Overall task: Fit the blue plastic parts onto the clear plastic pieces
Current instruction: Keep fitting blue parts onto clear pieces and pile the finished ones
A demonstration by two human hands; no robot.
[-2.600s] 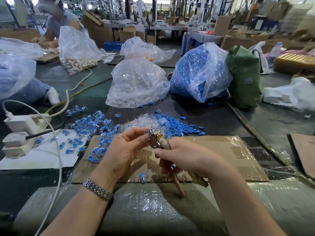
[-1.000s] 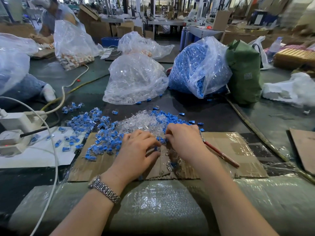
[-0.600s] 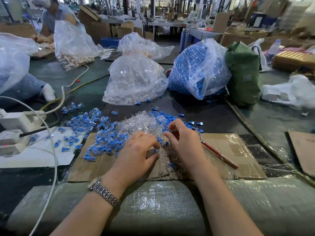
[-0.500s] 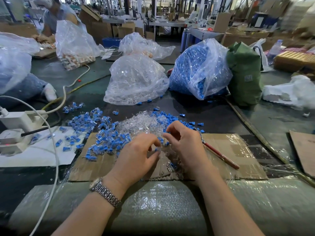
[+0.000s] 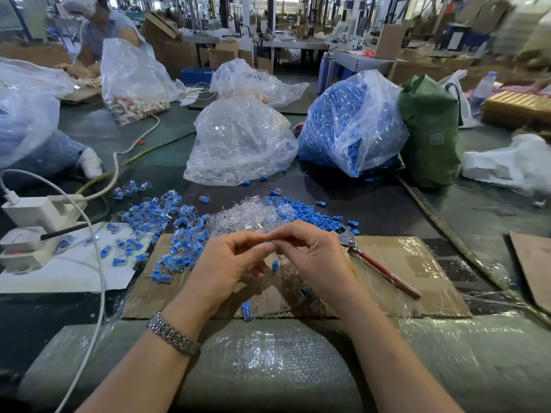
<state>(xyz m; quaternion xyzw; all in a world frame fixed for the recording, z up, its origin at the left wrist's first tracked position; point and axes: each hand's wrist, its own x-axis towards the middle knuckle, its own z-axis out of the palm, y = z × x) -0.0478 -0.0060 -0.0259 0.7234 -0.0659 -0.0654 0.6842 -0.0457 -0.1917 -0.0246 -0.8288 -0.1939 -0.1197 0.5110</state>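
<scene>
Bags are standing at the back of the work surface: a clear bag of blue parts (image 5: pixel 351 120) beside a clear bag of transparent pieces (image 5: pixel 238 144); cardboard sheet (image 5: pixel 417 263) is lying under both hands; loose blue plastic parts (image 5: pixel 310 213) and clear plastic pieces (image 5: pixel 238 217) are lying heaped just beyond it; red-handled pliers (image 5: pixel 378 268) are resting on the cardboard near the right wrist; left hand (image 5: pixel 226 263) and right hand (image 5: pixel 316 257) are meeting fingertip to fingertip above the cardboard, fingers curled, pinching a small blue part (image 5: pixel 269 240) between them.
</scene>
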